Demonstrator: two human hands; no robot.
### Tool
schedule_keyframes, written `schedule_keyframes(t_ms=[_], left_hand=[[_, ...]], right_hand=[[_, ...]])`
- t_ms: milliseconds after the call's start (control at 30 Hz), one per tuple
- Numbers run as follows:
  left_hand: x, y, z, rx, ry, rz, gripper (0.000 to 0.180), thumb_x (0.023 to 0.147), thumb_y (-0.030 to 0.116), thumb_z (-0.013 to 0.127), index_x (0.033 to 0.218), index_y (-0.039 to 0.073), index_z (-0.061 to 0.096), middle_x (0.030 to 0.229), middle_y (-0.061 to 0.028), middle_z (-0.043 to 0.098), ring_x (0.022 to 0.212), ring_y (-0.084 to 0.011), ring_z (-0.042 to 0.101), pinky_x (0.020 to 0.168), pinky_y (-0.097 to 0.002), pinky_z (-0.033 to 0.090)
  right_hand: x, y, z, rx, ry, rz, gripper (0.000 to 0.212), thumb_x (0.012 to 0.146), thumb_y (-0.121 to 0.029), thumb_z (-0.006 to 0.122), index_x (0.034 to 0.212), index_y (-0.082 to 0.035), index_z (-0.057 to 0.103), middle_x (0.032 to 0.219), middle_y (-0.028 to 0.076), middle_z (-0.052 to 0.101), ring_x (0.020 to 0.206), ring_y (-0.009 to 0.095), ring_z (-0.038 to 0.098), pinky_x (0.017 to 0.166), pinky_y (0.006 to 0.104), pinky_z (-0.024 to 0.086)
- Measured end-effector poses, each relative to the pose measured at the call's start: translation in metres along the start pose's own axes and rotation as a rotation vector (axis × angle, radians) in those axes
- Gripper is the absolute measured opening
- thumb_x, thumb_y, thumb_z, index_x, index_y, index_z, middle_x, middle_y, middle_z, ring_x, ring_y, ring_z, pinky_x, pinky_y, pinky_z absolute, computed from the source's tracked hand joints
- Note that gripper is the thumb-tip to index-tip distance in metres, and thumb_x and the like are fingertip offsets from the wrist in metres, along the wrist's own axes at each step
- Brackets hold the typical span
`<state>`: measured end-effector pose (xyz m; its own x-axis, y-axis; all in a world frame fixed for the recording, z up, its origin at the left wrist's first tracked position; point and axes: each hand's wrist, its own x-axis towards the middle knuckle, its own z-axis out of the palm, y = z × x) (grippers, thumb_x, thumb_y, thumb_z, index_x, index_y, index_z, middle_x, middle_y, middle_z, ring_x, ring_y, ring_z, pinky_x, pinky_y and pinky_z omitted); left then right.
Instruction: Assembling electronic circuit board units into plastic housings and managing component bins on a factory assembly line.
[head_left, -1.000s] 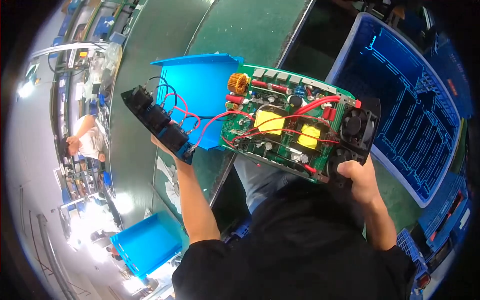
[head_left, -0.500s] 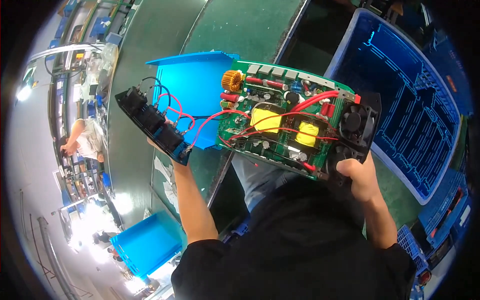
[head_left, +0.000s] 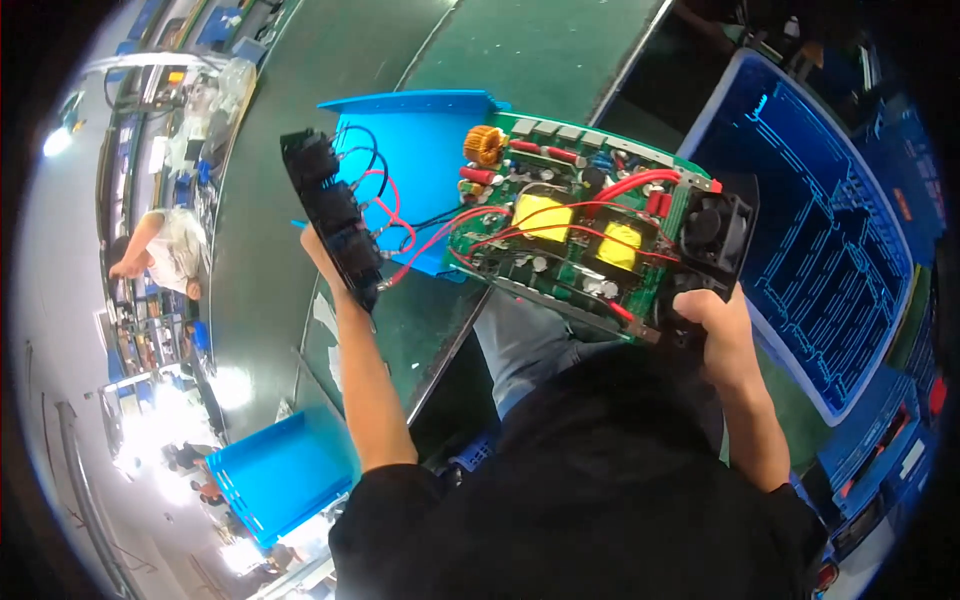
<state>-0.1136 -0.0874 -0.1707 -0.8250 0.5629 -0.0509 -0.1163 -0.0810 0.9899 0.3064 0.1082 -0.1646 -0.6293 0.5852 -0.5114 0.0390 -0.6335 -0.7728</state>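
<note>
My right hand [head_left: 718, 322] grips the lower fan end of a green circuit board [head_left: 570, 265], its thumb over the black fan panel [head_left: 722, 225]. The board is tilted and carries two yellow-wrapped transformers, a copper-wound ring coil [head_left: 484, 146] and red wires. Red and black wires link it to a long black socket panel [head_left: 345, 220], which my left hand [head_left: 318, 252] holds from behind; most of those fingers are hidden. Behind the board lies a bright blue metal housing [head_left: 405, 150], partly covered by it.
A green workbench [head_left: 530, 60] runs under the housing. To the right stands a deep blue plastic crate [head_left: 835, 230]. Another blue housing [head_left: 285, 475] is at lower left. Across the bench on the left, another person [head_left: 170, 255] is beside shelves.
The socket panel has turned more upright and shifted right with my left hand, closer to the board. My right hand still holds the fan end. The whole view has shifted slightly.
</note>
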Motion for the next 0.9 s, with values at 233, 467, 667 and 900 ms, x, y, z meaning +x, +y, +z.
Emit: schedule_keyframes(t_ms=[233, 467, 667, 900], left_hand=[[0.049, 0.008, -0.042, 1.465, 0.493, 0.283, 0.047, 0.087, 0.039, 0.061, 0.111, -0.002, 0.065, 0.084, -0.0187, 0.068, 0.083, -0.0312, 0.069, 0.083, -0.0434, 0.054], [0.076, 0.006, -0.099, 1.228, 0.454, -0.134, 0.047, 0.080, 0.042, 0.068, 0.093, -0.003, 0.074, 0.093, -0.0192, 0.073, 0.093, -0.0308, 0.069, 0.088, -0.0364, 0.050], [0.062, 0.013, -0.112, 1.171, 0.272, -0.144, 0.040, 0.086, 0.038, 0.066, 0.093, -0.001, 0.073, 0.080, -0.0138, 0.071, 0.078, -0.0217, 0.067, 0.075, -0.0352, 0.050], [0.041, 0.024, -0.093, 1.266, 0.290, 0.093, 0.044, 0.091, 0.043, 0.065, 0.085, -0.001, 0.074, 0.061, -0.0040, 0.058, 0.060, -0.0121, 0.054, 0.058, -0.0312, 0.041]], right_hand=[[0.006, -0.004, -0.010, -0.079, 0.062, -0.007, 0.058, 0.071, -0.016, 0.058, 0.125, 0.004, 0.051, 0.100, 0.008, 0.062, 0.082, 0.016, 0.061, 0.073, 0.0286, 0.053], [0.026, -0.010, -0.001, -0.115, 0.055, 0.003, 0.059, 0.070, -0.015, 0.056, 0.125, 0.004, 0.051, 0.101, 0.008, 0.062, 0.083, 0.017, 0.062, 0.073, 0.0295, 0.053], [0.038, -0.020, 0.004, -0.181, 0.026, -0.021, 0.067, 0.065, -0.020, 0.056, 0.127, 0.006, 0.050, 0.104, 0.012, 0.061, 0.085, 0.022, 0.062, 0.075, 0.0325, 0.055], [0.041, -0.010, -0.011, -0.178, 0.021, 0.003, 0.065, 0.063, -0.018, 0.056, 0.123, 0.006, 0.052, 0.102, 0.014, 0.062, 0.082, 0.024, 0.063, 0.073, 0.0331, 0.055]])
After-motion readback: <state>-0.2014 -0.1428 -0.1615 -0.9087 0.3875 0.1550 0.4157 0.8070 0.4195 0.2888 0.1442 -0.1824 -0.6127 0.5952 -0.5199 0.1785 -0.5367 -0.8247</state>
